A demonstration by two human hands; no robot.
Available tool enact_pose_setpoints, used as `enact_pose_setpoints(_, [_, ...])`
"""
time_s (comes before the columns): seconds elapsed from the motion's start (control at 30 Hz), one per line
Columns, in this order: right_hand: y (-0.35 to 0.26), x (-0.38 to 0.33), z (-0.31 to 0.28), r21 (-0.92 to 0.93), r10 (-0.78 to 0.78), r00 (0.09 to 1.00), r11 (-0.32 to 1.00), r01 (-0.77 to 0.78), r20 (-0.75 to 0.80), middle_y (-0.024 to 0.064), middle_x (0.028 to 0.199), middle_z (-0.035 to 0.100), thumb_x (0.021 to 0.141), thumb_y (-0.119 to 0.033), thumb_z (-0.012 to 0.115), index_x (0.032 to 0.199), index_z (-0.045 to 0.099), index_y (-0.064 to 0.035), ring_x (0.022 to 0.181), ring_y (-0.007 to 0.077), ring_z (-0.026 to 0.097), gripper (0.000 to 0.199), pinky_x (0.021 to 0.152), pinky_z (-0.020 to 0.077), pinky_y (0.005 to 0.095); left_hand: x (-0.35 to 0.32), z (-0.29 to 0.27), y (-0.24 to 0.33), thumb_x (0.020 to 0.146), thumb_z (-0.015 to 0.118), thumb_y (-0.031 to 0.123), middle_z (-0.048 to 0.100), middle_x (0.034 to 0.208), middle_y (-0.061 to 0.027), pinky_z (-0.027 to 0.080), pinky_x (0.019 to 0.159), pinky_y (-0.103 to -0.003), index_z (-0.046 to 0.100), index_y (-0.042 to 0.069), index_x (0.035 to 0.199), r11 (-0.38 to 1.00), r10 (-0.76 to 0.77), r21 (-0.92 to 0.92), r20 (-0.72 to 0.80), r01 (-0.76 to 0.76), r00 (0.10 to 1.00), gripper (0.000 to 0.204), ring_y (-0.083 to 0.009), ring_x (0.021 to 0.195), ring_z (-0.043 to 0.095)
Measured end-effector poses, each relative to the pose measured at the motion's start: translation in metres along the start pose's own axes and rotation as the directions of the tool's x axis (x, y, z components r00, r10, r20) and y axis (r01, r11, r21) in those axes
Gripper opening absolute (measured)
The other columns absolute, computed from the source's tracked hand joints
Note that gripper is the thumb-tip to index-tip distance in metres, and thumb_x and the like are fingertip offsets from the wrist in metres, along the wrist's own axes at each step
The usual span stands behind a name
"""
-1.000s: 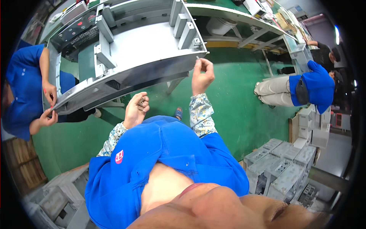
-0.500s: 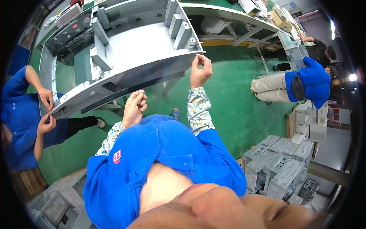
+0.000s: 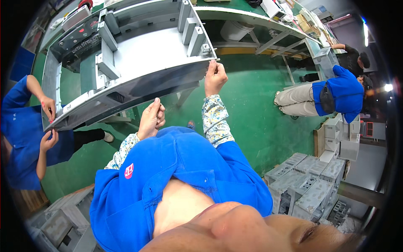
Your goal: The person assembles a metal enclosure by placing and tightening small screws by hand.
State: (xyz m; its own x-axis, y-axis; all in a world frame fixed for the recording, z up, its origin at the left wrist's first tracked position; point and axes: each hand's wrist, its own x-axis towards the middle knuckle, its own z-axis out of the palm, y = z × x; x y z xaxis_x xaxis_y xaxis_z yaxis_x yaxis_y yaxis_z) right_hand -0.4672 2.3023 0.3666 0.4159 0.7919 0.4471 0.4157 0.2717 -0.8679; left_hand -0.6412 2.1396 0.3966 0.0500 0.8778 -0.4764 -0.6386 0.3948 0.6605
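A large grey metal cabinet frame (image 3: pixel 153 48) lies open side up in front of me, with a dark panel strip (image 3: pixel 155 82) along its near side. At the frame's near right corner, my right hand (image 3: pixel 216 78) is closed in a pinch, fingertips touching the edge; whatever is between them is too small to name. Below the strip my left hand (image 3: pixel 152 119) is closed, thumb against the fingers and apart from the frame. Its contents, if any, are hidden. At the frame's left corner, a co-worker's two hands (image 3: pixel 49 140) pinch the edge.
A co-worker in blue (image 3: pixel 25 134) stands at the left. Behind the frame runs a workbench (image 3: pixel 235 14) with a white bucket (image 3: pixel 236 30) beneath. Two people work at the far right. Grey metal boxes are stacked at the lower right (image 3: pixel 304 180) and lower left (image 3: pixel 63 227).
My right hand has shifted slightly left, staying at the frame's corner. My left hand has turned and its thumb now points up toward the frame. The whole view has shifted a little.
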Motion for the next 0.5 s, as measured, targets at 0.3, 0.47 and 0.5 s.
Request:
enact_pose_setpoints(0.3, [-0.014,0.005,-0.01,0.233,0.258,0.92,0.915,-0.331,0.294,0.006,0.065,0.059,0.087,-0.027,0.051,0.072,0.056,0.0014,0.054,0.0097,0.055,0.032,0.048,0.0426,0.0225,0.0,0.009,0.0,0.087,0.043,0.046,0.028,0.047,0.0042,0.019,0.034,-0.02,0.038,0.012,0.059,0.997,-0.001,0.073,-0.057,0.005,0.998,0.045,-0.0053,0.037,0.024])
enact_pose_setpoints(0.47, [-0.013,-0.009,-0.028,0.439,0.306,0.797,0.704,-0.558,0.521,0.0075,0.071,0.058,0.089,-0.026,0.05,0.087,0.054,0.0034,0.058,0.0081,0.052,0.03,0.053,0.0423,0.0187,0.002,0.004,0.001,0.088,0.041,0.048,0.026,0.043,0.0044,0.018,0.034,-0.021,0.033,0.013,0.052,0.994,0.032,0.107,-0.048,-0.027,0.998,0.05,-0.006,0.036,0.023])
enact_pose_setpoints(0.5, [-0.02,-0.02,-0.031,0.388,0.278,0.804,0.763,-0.517,0.525,0.0058,0.069,0.057,0.088,-0.023,0.051,0.088,0.054,0.0022,0.06,0.0077,0.052,0.026,0.053,0.0422,0.019,0.002,0.005,0.001,0.088,0.04,0.048,0.026,0.042,0.0044,0.019,0.035,-0.021,0.032,0.013,0.05,0.992,0.054,0.12,-0.061,-0.046,0.997,0.052,-0.0061,0.036,0.023])
